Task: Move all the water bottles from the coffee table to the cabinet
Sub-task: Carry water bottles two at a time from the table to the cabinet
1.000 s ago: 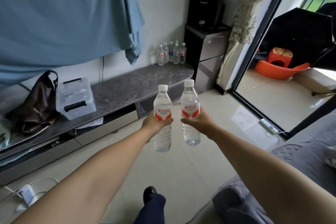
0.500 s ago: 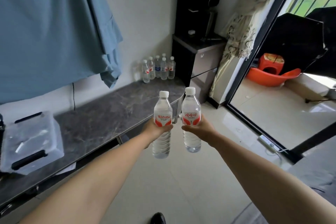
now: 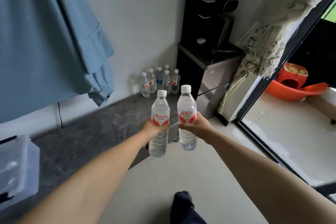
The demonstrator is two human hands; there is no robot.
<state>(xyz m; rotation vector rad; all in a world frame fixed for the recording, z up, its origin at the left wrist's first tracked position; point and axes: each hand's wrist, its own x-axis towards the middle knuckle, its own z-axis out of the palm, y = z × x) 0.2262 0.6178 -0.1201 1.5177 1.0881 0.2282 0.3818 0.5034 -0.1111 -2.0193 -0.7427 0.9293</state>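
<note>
Two upright water bottles (image 3: 160, 114) (image 3: 187, 107) in hands (image 3: 154, 129) (image 3: 195, 125), above cabinet (image 3: 91, 132).

Corner of a pale-walled living room by a glass door.

A blue cloth (image 3: 41, 42) hangs over the white wall (image 3: 145, 14); below it runs a dark marbled counter (image 3: 87, 132). A black appliance (image 3: 209, 16) stands in the corner beside a patterned curtain (image 3: 263, 42). Pale glossy floor tiles (image 3: 163, 178) catch daylight from the black-framed sliding door (image 3: 272, 85).
</note>
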